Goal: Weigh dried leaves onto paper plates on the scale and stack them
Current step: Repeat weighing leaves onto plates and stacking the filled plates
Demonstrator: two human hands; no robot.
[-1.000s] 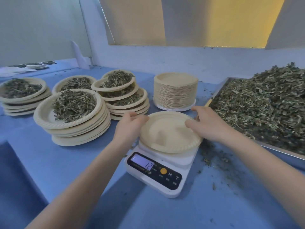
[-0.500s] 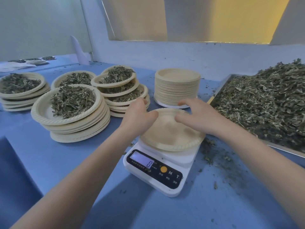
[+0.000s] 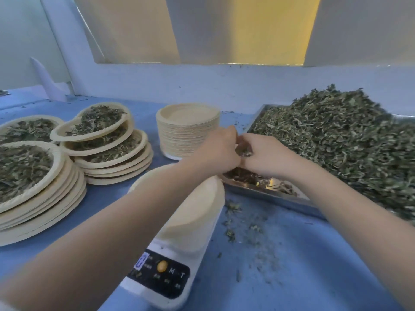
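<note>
An empty paper plate [image 3: 197, 209] lies on the white digital scale [image 3: 166, 277], partly hidden by my left forearm. My left hand [image 3: 219, 151] and my right hand [image 3: 262, 153] meet over the near left corner of the metal tray [image 3: 269, 194]. Their fingers curl round a small clump of dried leaves [image 3: 243, 151] held between them. The big heap of dried leaves [image 3: 336, 142] fills the tray to the right of my hands.
A tall stack of empty plates [image 3: 187, 129] stands just behind my left hand. Stacks of filled plates [image 3: 105, 140] [image 3: 29, 176] crowd the left side. Leaf crumbs [image 3: 247, 230] are scattered on the blue table between scale and tray.
Both hands have left the plate on the scale and moved back and right to the tray corner, where they now gather leaves. The view has shifted closer and to the right.
</note>
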